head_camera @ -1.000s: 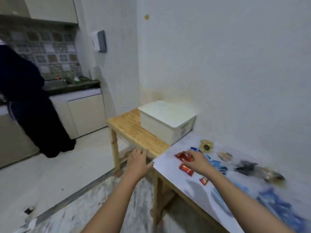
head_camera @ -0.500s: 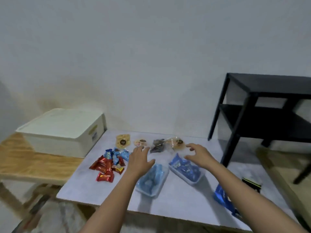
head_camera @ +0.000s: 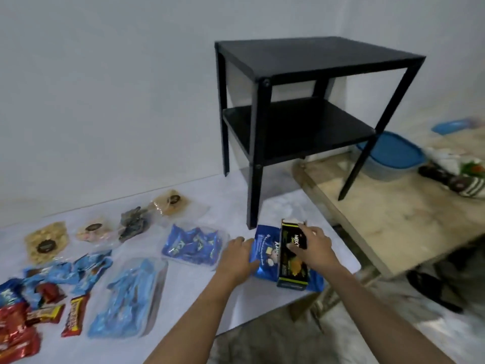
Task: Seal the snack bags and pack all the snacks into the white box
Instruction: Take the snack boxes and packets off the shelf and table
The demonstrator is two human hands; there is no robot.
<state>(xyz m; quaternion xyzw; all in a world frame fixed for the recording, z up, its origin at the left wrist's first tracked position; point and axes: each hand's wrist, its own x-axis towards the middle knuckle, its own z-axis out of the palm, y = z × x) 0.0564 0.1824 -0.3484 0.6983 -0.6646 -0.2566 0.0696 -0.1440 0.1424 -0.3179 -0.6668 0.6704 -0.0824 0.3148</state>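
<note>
White worktop: right hand fingers clamped on the black biscuit box; left hand fingers straight, touching the blue snack pack.

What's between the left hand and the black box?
Head view: the blue snack bag, whose left edge the left hand touches; the black box lies on its right side.

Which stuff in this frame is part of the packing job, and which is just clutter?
Job: black box, gripped by right hand; blue bag, touched by left hand; clear candy bags; cookie packets; red wrappers.
Lying about: black side table; blue-lidded tub.
White box not in view.
</note>
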